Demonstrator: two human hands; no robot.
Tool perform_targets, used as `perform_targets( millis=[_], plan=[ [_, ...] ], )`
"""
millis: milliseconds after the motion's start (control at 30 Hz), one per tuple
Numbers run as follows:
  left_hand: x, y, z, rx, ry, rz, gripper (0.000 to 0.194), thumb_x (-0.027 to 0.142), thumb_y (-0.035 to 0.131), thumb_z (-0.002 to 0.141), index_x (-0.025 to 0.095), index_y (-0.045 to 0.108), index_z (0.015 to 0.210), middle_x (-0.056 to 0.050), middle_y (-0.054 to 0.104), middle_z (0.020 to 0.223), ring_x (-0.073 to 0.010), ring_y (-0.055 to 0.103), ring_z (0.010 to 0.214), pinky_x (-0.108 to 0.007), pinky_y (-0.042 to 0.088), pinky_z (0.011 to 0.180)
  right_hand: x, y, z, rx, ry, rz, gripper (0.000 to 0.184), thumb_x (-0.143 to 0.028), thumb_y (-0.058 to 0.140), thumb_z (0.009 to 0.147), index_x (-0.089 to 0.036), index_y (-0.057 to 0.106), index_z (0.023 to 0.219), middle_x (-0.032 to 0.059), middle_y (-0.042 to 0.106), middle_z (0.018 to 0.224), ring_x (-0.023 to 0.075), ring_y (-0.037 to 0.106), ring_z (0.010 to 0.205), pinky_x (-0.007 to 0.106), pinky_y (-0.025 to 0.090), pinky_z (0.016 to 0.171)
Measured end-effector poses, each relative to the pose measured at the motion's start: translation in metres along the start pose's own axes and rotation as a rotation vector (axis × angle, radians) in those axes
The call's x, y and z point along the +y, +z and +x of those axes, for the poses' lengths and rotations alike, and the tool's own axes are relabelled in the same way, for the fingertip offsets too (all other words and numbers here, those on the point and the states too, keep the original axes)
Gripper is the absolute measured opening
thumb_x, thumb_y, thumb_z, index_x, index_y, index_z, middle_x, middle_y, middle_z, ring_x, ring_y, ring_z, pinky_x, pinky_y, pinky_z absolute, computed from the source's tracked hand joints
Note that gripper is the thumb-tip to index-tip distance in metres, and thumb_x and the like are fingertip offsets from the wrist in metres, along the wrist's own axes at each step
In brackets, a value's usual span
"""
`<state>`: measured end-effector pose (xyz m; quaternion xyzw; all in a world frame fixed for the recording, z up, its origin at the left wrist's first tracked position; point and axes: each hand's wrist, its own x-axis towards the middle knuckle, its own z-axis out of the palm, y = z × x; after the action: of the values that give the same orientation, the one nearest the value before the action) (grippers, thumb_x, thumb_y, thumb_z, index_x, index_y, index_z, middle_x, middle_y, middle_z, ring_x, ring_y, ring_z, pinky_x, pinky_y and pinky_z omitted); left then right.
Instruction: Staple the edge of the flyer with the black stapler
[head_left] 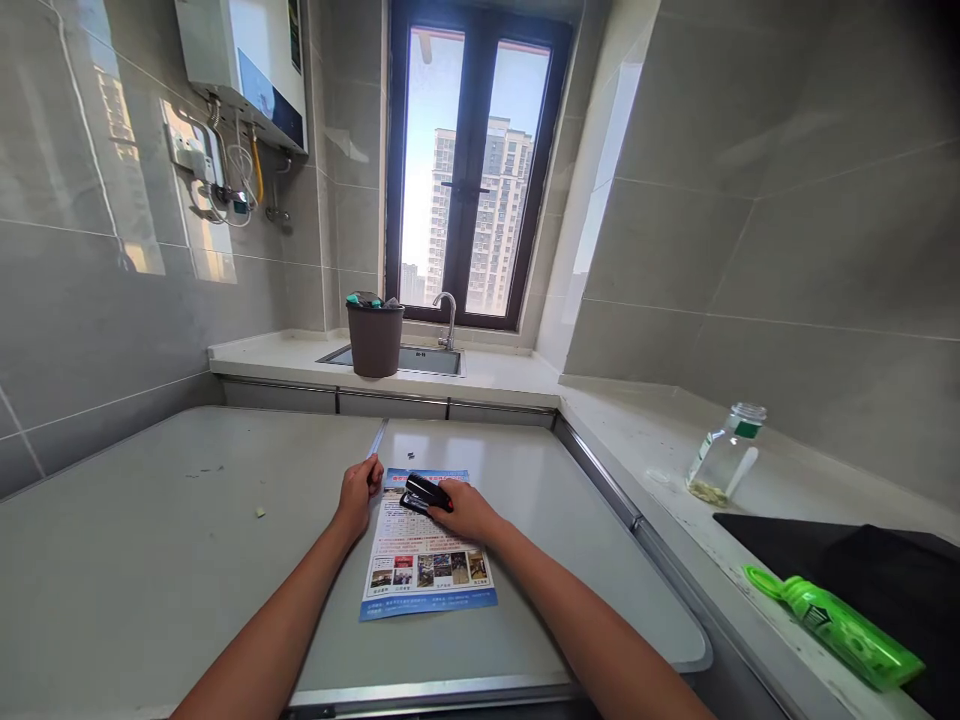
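A printed flyer point(424, 560) lies flat on the grey tabletop point(187, 540) in front of me. My right hand point(465, 512) is closed over a black stapler point(421, 493) that rests on the flyer's top edge. My left hand point(358, 492) sits at the flyer's top left corner, its fingers pinched on a thin silvery strip point(376, 440) that stretches away across the table. Both forearms reach in from the bottom of the view.
A brown bin point(374, 338) stands by the sink point(420, 358) and tap under the window. On the right counter are a glass jar point(724, 455), a green bottle point(840, 628) and a black hob point(862, 570). Small scraps point(259, 513) lie on the table.
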<state>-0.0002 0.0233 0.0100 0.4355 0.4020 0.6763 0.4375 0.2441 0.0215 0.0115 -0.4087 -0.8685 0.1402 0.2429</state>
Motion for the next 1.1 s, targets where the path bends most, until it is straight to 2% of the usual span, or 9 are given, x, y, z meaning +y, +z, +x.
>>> perform_targets(
  millis=[200, 300, 467, 633, 733, 833, 967, 1100],
  plan=[
    [-0.004, 0.003, 0.0, -0.108, -0.008, 0.199, 0.051, 0.055, 0.059, 0.087, 0.02, 0.044, 0.053, 0.005, 0.033, 0.051, -0.0099, 0.028, 0.046, -0.024, 0.02, 0.048, 0.048, -0.039, -0.036, 0.041, 0.055, 0.061, 0.018, -0.033, 0.066, 0.09, -0.019, 0.066, 0.1, 0.0024, 0.067, 0.095, 0.0164, 0.057, 0.082, 0.024, 0.037, 0.071],
    [-0.007, 0.008, -0.001, -0.155, 0.054, 0.34, 0.054, 0.055, 0.063, 0.083, 0.021, 0.043, 0.046, 0.003, 0.034, 0.047, -0.0113, 0.029, 0.047, -0.025, 0.022, 0.05, 0.064, -0.049, -0.048, 0.082, 0.095, 0.068, 0.018, -0.035, 0.065, 0.09, -0.018, 0.065, 0.096, 0.0019, 0.066, 0.092, 0.0167, 0.057, 0.082, 0.025, 0.037, 0.072],
    [-0.007, 0.017, -0.011, -0.273, 0.172, 0.524, 0.049, 0.05, 0.07, 0.08, 0.02, 0.05, 0.045, 0.001, 0.048, 0.05, -0.0148, 0.039, 0.053, -0.026, 0.028, 0.056, 0.071, -0.052, -0.055, 0.103, 0.108, 0.136, 0.019, -0.037, 0.065, 0.091, -0.019, 0.066, 0.098, 0.0017, 0.067, 0.095, 0.0173, 0.058, 0.084, 0.025, 0.039, 0.072],
    [-0.008, 0.025, -0.018, -0.442, 0.261, 0.706, 0.046, 0.046, 0.065, 0.087, 0.021, 0.055, 0.051, -0.001, 0.056, 0.062, -0.0168, 0.046, 0.06, -0.029, 0.035, 0.063, 0.07, -0.052, -0.054, 0.113, 0.103, 0.171, 0.02, -0.036, 0.067, 0.089, -0.019, 0.068, 0.098, 0.0019, 0.068, 0.095, 0.0175, 0.058, 0.083, 0.025, 0.041, 0.074],
    [-0.009, 0.029, -0.021, -0.516, 0.326, 0.865, 0.035, 0.044, 0.062, 0.091, 0.021, 0.063, 0.064, -0.004, 0.062, 0.076, -0.0206, 0.055, 0.074, -0.031, 0.041, 0.072, 0.067, -0.052, -0.053, 0.107, 0.109, 0.188, 0.022, -0.037, 0.068, 0.089, -0.019, 0.07, 0.1, 0.0022, 0.069, 0.096, 0.0179, 0.059, 0.084, 0.026, 0.041, 0.075],
    [-0.009, 0.031, -0.023, -0.584, 0.365, 0.965, 0.021, 0.042, 0.066, 0.09, 0.022, 0.071, 0.093, -0.007, 0.068, 0.1, -0.0253, 0.06, 0.096, -0.036, 0.046, 0.086, 0.063, -0.051, -0.053, 0.103, 0.094, 0.204, 0.021, -0.035, 0.069, 0.088, -0.019, 0.072, 0.102, 0.0028, 0.07, 0.098, 0.0184, 0.06, 0.086, 0.026, 0.042, 0.075],
    [-0.014, 0.031, -0.024, -0.711, 0.429, 1.067, 0.032, 0.042, 0.068, 0.09, 0.025, 0.072, 0.116, -0.01, 0.069, 0.127, -0.03, 0.058, 0.117, -0.045, 0.044, 0.101, 0.059, -0.051, -0.054, 0.095, 0.051, 0.205, 0.019, -0.032, 0.073, 0.084, -0.02, 0.073, 0.099, 0.0015, 0.07, 0.096, 0.0181, 0.06, 0.084, 0.026, 0.041, 0.075],
    [-0.018, 0.03, -0.023, -0.779, 0.417, 1.07, 0.039, 0.039, 0.065, 0.093, 0.027, 0.068, 0.13, -0.009, 0.064, 0.141, -0.0309, 0.054, 0.132, -0.049, 0.037, 0.114, 0.058, -0.053, -0.055, 0.11, 0.035, 0.167, 0.017, -0.029, 0.079, 0.078, -0.019, 0.072, 0.09, 0.0009, 0.068, 0.091, 0.0178, 0.059, 0.082, 0.026, 0.04, 0.074]
  ],
)
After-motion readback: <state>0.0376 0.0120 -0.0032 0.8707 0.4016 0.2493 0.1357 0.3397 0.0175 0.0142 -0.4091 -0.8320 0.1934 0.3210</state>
